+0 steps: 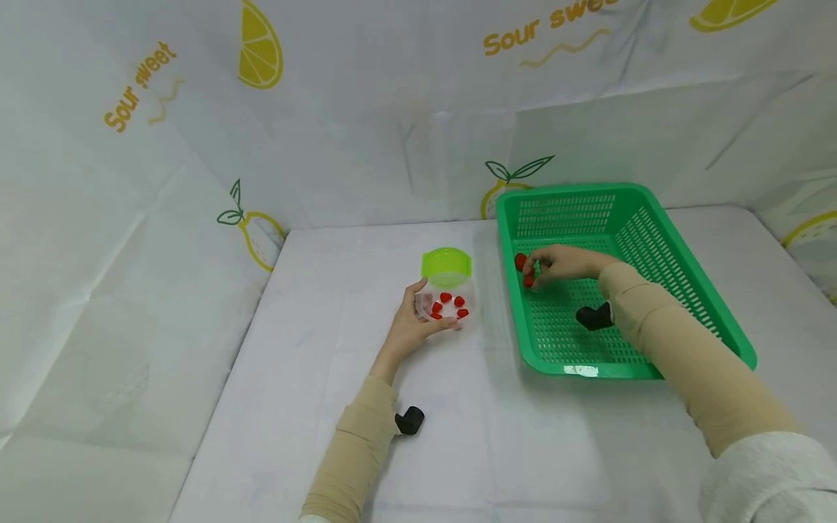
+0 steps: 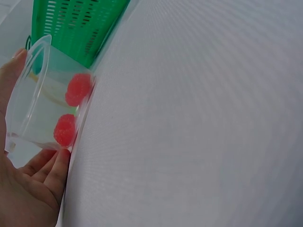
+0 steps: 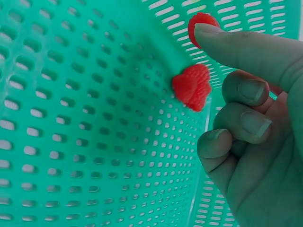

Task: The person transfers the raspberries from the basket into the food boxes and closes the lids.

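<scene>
My left hand [image 1: 408, 325] grips a clear plastic container [image 2: 52, 90] from its left and near side, thumb and fingers spread around it. Several red raspberries [image 1: 446, 298] lie inside it. A bright green piece [image 1: 446, 260], perhaps its lid, shows at the container's far side. Inside the green basket [image 1: 536, 356], my right hand [image 1: 565, 263] pinches a raspberry [image 3: 201, 26] at the thumb tip; the other fingers are curled. More red raspberry [image 3: 193, 87] lies below it at the basket's side, perhaps two pieces touching.
The basket stands at the right of the white-covered table [image 1: 451, 436], close to the back wall cloth [image 1: 366, 145] with its lemon prints. A black wrist piece [image 1: 410, 420] sits by the left sleeve, another [image 1: 593, 317] by the right.
</scene>
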A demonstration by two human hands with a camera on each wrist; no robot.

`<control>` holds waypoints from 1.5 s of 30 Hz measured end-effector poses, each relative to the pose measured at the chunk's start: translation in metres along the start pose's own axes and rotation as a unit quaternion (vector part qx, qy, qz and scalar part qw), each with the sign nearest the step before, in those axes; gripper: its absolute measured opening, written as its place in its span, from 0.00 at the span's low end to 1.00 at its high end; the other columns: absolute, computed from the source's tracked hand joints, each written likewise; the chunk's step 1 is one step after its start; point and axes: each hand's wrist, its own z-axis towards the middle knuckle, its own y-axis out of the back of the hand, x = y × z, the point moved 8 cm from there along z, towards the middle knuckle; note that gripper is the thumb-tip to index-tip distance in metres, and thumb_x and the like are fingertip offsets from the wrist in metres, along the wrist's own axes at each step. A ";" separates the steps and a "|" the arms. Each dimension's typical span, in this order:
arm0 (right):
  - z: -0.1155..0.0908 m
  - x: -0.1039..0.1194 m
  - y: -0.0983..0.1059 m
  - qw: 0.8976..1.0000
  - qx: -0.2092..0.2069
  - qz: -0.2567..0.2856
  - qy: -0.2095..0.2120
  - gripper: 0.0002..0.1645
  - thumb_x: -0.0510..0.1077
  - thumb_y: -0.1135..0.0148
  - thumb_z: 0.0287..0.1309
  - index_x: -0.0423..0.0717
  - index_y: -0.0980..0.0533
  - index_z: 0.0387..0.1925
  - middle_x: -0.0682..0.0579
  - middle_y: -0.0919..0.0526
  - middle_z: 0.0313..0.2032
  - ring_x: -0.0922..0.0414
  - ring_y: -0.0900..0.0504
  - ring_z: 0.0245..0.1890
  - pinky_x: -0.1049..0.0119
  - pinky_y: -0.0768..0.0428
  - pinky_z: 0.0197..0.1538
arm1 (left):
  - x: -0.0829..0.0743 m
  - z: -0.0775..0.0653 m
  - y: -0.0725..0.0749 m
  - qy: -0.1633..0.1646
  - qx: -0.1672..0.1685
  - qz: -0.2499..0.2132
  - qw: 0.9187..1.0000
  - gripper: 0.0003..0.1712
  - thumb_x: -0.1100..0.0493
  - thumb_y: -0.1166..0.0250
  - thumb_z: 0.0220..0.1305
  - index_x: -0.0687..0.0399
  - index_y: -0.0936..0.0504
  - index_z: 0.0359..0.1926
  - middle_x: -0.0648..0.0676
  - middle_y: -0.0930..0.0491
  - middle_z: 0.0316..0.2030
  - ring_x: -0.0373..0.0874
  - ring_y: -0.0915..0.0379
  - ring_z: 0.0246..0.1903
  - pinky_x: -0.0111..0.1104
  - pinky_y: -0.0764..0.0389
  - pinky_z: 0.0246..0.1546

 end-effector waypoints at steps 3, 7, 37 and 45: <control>-0.003 0.005 0.001 1.000 0.000 0.004 0.003 0.20 0.44 0.38 0.57 0.41 0.27 0.50 0.52 0.34 0.22 0.58 0.37 0.24 0.63 0.34 0.33 | 0.001 -0.001 0.000 0.002 0.001 0.002 1.000 0.55 0.44 0.25 0.42 0.27 0.49 0.68 0.48 0.39 0.63 0.42 0.36 0.27 0.32 0.29 0.36; -0.010 0.012 0.006 1.000 -0.012 0.011 0.007 0.20 0.45 0.37 0.56 0.43 0.27 0.50 0.53 0.36 0.19 0.60 0.38 0.22 0.63 0.34 0.33 | 0.002 -0.001 -0.001 0.004 0.003 0.003 1.000 0.56 0.42 0.25 0.41 0.28 0.49 0.68 0.48 0.39 0.64 0.42 0.35 0.30 0.32 0.29 0.38; -0.042 0.020 0.030 0.992 -0.088 0.090 0.026 0.24 0.51 0.39 0.58 0.45 0.30 0.53 0.50 0.35 0.20 0.59 0.41 0.19 0.63 0.33 0.32 | -0.001 0.001 0.001 -0.003 -0.002 0.009 1.000 0.56 0.41 0.24 0.40 0.25 0.49 0.67 0.46 0.37 0.62 0.41 0.38 0.24 0.31 0.30 0.34; -0.042 0.034 0.029 0.991 -0.095 0.087 0.041 0.20 0.51 0.40 0.59 0.52 0.29 0.52 0.51 0.36 0.21 0.57 0.37 0.24 0.62 0.32 0.36 | 0.000 0.001 0.001 -0.003 -0.005 0.013 1.000 0.56 0.41 0.24 0.39 0.25 0.48 0.67 0.46 0.37 0.64 0.42 0.38 0.28 0.31 0.30 0.34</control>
